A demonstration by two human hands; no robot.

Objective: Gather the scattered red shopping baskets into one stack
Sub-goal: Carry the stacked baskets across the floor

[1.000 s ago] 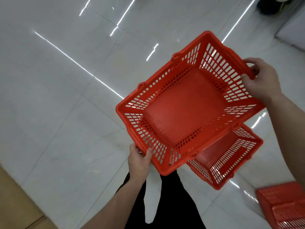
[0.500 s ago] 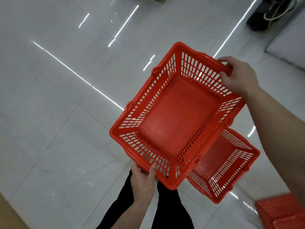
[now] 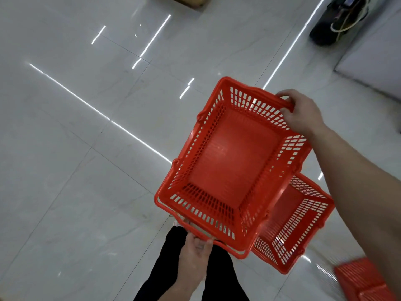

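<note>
I hold an empty red shopping basket [image 3: 232, 161] in the air with both hands, its open top facing me. My left hand [image 3: 195, 255] grips the near rim and handle. My right hand [image 3: 300, 112] grips the far rim. A second red basket [image 3: 297, 222] stands upright on the floor below and to the right, partly hidden by the held one. A third red basket [image 3: 362, 279] lies at the bottom right corner, cut off by the frame and by my right forearm.
Glossy white floor tiles [image 3: 86, 170] stretch to the left and ahead. A black machine with cables [image 3: 334, 20] stands at the top right beside a white panel [image 3: 373, 53]. A brown box edge [image 3: 191, 0] shows at the top. My dark trouser legs [image 3: 217, 274] are below.
The held basket has turned clockwise and swung lower and nearer to me, its long side now pointing away. The view has tilted up, showing more of the floor ahead.
</note>
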